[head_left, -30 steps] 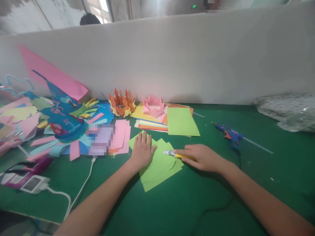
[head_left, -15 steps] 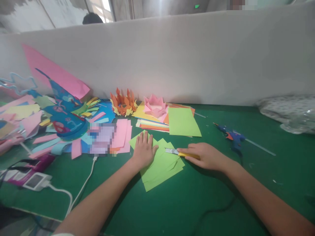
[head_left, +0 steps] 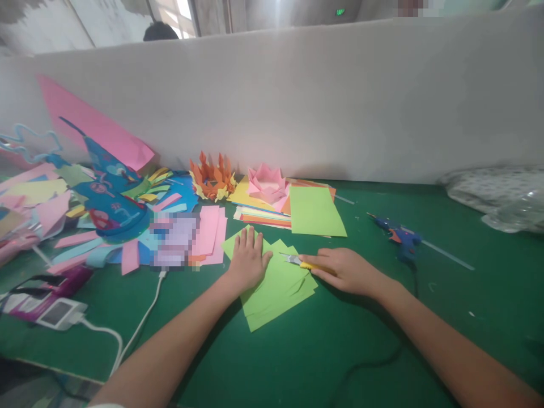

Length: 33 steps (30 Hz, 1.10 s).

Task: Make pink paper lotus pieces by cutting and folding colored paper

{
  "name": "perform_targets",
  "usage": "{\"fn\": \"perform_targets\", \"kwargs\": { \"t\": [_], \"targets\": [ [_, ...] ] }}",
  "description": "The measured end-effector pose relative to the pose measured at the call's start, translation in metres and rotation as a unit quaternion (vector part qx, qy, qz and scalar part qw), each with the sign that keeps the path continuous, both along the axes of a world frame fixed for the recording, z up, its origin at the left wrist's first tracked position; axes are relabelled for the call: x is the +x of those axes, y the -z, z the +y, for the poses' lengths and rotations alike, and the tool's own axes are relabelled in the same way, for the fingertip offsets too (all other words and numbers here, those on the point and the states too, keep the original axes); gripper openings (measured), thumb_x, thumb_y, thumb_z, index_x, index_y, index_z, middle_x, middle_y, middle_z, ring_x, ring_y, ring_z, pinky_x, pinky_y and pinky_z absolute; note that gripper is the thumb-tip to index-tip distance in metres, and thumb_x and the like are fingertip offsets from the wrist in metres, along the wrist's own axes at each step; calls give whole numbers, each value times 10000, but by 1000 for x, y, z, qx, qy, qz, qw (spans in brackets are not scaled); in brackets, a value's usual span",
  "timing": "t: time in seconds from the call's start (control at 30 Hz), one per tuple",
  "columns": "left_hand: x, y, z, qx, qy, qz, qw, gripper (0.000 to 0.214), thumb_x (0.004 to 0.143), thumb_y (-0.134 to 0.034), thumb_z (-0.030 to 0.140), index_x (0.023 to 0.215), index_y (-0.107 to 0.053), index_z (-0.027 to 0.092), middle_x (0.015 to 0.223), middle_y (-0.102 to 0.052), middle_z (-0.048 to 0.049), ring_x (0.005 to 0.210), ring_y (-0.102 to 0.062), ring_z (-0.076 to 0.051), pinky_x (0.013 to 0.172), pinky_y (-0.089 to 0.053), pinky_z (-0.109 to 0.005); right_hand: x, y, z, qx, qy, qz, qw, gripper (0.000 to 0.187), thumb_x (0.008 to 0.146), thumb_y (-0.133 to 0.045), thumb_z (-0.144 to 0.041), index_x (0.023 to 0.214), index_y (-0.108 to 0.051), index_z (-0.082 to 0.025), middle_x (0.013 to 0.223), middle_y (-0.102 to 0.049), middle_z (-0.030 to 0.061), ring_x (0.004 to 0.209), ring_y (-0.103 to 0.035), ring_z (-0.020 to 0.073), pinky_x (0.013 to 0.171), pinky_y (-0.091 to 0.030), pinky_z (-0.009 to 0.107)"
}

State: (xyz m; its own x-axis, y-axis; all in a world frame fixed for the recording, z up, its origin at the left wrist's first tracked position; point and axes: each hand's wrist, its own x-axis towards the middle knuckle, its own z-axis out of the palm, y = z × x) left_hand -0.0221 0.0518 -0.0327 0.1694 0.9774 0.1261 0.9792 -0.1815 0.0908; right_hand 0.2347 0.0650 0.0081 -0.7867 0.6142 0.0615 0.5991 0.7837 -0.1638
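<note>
Several overlapping sheets of light green paper point(head_left: 272, 303) lie on the green table, with slits visible near their right edge. My left hand point(head_left: 249, 262) rests flat on the upper left part of these sheets, its fingers spread. In my right hand point(head_left: 344, 269) is a yellow utility knife point(head_left: 306, 264), gripped with the fingers wrapped round its handle. The bare blade point(head_left: 292, 259) points left over the green paper, a little to the right of my left thumb. Whether the blade touches the paper, I cannot tell.
Behind the paper stand an orange paper lotus point(head_left: 212, 178) and a pink one point(head_left: 267, 182) by more coloured sheets point(head_left: 318, 211). A blue glue gun point(head_left: 399, 238) with its cord lies right. Left are a blue hat point(head_left: 114, 204), a power strip point(head_left: 53, 300) and a white cable point(head_left: 148, 317).
My right hand has shifted slightly to the left with the utility knife, and the blade lies a little flatter and nearer my left hand. My left hand stays in place on the paper.
</note>
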Motion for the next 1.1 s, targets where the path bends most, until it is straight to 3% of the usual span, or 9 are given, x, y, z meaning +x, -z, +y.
{"fn": "perform_targets", "kwargs": {
  "t": [1.1],
  "targets": [
    [1,0,-1,-7,-3,9,1000,575,941,-319,431,1371,-383,54,1484,-240,-224,1377,-193,-368,1095,-222,-509,-23,5,9,25,42,-29,998,410,951,-348,-342,1323,-499,-259,773,-586,44,586,-498,125,527,-264,223]
  ]
}}
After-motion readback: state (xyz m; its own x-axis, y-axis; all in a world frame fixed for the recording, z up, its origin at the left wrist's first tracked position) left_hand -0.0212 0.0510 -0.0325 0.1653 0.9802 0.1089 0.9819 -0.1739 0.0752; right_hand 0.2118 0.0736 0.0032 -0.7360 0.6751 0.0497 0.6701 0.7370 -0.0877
